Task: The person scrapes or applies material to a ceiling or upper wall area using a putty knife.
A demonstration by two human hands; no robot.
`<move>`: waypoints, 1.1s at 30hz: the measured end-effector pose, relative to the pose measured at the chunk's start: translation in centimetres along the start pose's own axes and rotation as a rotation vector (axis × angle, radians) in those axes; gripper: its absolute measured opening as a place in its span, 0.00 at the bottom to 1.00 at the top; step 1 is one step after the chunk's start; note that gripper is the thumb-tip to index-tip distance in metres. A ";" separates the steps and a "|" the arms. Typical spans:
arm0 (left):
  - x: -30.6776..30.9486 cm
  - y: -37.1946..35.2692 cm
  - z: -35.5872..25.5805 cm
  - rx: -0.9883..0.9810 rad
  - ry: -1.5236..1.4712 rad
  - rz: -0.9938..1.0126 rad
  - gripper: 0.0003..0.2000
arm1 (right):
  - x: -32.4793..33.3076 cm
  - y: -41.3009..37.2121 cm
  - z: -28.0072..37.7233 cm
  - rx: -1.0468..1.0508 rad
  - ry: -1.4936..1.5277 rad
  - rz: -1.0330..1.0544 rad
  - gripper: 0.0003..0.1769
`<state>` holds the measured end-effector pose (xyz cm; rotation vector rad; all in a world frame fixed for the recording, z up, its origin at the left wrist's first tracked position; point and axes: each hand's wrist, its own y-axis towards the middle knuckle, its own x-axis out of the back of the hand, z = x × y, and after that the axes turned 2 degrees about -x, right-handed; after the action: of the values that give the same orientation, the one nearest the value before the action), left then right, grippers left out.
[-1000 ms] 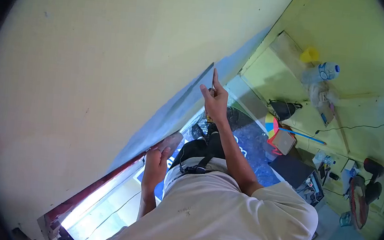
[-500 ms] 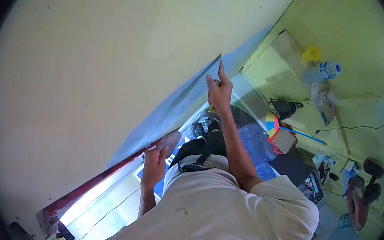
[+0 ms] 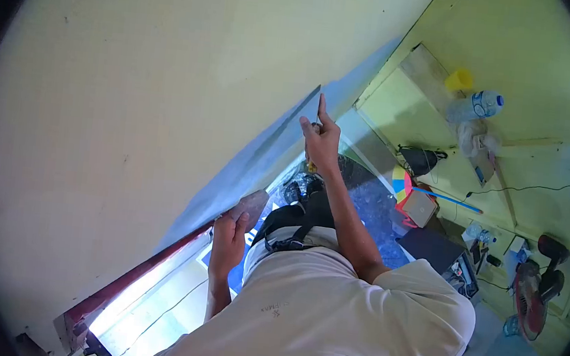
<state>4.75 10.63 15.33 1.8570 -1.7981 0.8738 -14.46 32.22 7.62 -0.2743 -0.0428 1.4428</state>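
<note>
Movement lower-left: right hand [image 3: 323, 144], closed round a thin, dark-bladed tool [image 3: 310, 101], brings it down blue-grey wall strip [image 3: 221, 189]; left hand [image 3: 228, 242] grips flat grey plate [image 3: 253, 204].

Thin blade [image 3: 312, 95], edge-on, along pale wall [image 3: 133, 115]; greyish plate [image 3: 253, 204], tilted, in left hand [image 3: 227, 240].

The wall [image 3: 154, 110] was cream, with a pale-blue band [image 3: 229, 190].
The T-shirt [image 3: 334, 306] was white, the trousers [image 3: 321, 212] black, the cup [image 3: 459, 79] yellow.
</note>
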 end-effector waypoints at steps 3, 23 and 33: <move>-0.2 0.4 0.1 0.000 -0.034 0.024 0.22 | 0.2 0.1 0.3 -0.009 -0.014 0.002 0.41; 0.8 0.6 -0.7 0.155 0.066 0.196 0.15 | 2.5 3.2 0.3 0.016 -0.007 -0.056 0.41; 0.3 1.3 -1.3 0.055 0.054 0.069 0.23 | 2.7 3.3 -0.9 0.048 -0.059 -0.008 0.42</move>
<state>3.25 11.13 16.29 1.7963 -1.8320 0.9984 -17.14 35.03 5.67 -0.1919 -0.0569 1.4424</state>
